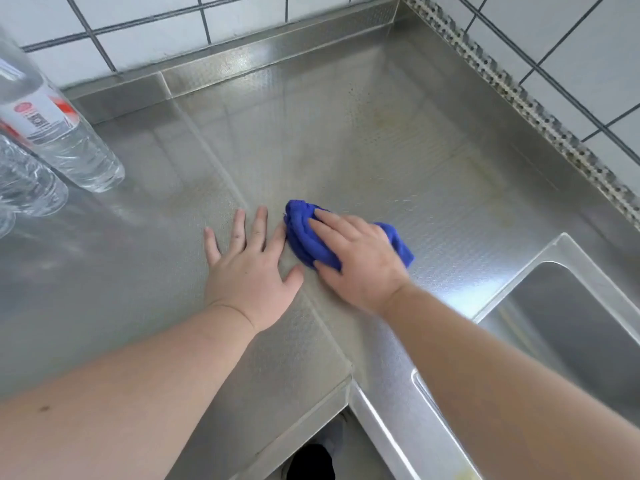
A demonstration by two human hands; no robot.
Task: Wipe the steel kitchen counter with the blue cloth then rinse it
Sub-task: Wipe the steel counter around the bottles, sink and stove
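The bunched blue cloth (304, 233) lies on the steel kitchen counter (363, 140), near its middle. My right hand (356, 258) presses flat on top of the cloth, its fingers curled over the cloth, and hides the cloth's centre. Beside it on the left, my left hand (249, 268) rests palm down on the bare steel with its fingers spread, its fingertips almost touching the cloth's left edge. It holds nothing. Faint brownish stains show on the counter behind the cloth.
A steel sink basin (571, 327) opens at the right. Clear plastic water bottles (65, 133) stand at the left edge. White tiled walls (554, 46) close off the back and right. The counter's inner corner edge (346, 379) drops to the floor.
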